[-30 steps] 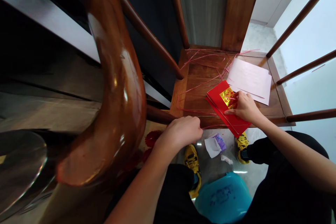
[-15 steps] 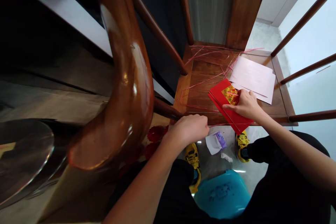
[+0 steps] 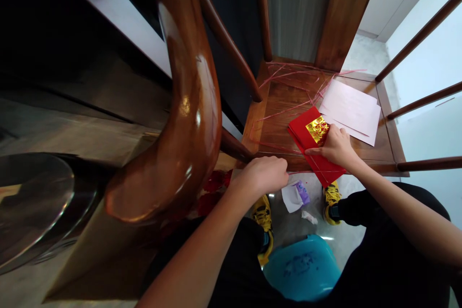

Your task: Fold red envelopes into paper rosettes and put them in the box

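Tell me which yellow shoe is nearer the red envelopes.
The right shoe: its toe meets the lower corner of the red envelopes in view, while the left shoe shows below the left hand.

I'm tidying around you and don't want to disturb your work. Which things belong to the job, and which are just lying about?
Likely the job:
- red envelopes, under the right hand
- pink string, at the left hand
- white papers, perhaps

Apparently lying about:
- purple packet
- crumpled tissue
- blue plastic object

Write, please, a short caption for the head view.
Left hand holds a pink string, right hand rests on red envelopes beside white papers on a wooden chair.
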Action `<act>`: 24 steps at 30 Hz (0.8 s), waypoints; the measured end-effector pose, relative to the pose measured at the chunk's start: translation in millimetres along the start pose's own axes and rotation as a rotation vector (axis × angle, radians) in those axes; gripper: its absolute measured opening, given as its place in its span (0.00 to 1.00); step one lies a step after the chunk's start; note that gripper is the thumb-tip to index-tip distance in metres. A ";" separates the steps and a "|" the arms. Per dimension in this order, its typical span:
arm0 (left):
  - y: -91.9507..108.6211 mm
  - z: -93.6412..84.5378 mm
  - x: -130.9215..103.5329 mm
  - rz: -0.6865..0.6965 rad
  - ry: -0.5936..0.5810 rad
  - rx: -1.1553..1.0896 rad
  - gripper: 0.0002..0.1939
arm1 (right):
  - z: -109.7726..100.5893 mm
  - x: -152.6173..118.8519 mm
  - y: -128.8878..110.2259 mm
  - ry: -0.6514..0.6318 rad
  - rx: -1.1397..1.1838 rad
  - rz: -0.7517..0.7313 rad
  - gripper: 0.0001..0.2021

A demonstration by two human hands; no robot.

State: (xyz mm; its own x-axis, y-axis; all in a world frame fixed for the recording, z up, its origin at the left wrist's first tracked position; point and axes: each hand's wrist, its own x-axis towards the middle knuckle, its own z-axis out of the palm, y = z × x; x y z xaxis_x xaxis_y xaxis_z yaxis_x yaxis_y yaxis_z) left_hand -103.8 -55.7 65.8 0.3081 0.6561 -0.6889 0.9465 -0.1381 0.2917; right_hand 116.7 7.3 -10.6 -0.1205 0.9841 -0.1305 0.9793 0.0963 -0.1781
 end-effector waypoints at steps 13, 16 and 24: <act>-13.3 3.7 20.8 0.209 0.546 -0.385 0.09 | -26.3 18.9 12.3 0.210 0.869 -0.144 0.22; -6.7 2.4 30.6 0.413 0.610 -0.700 0.07 | -30.0 13.7 2.1 0.286 1.027 -0.175 0.23; 17.8 0.8 34.5 0.560 0.547 -1.041 0.10 | -26.0 3.9 -8.6 0.344 1.073 -0.186 0.23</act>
State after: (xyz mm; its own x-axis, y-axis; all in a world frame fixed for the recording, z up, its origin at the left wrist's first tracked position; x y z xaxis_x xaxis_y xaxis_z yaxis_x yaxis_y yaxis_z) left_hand -76.3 -36.1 46.7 0.3220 0.9465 -0.0208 0.1089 -0.0152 0.9939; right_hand 112.1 14.2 15.8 -0.0358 0.9725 0.2299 0.2871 0.2304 -0.9298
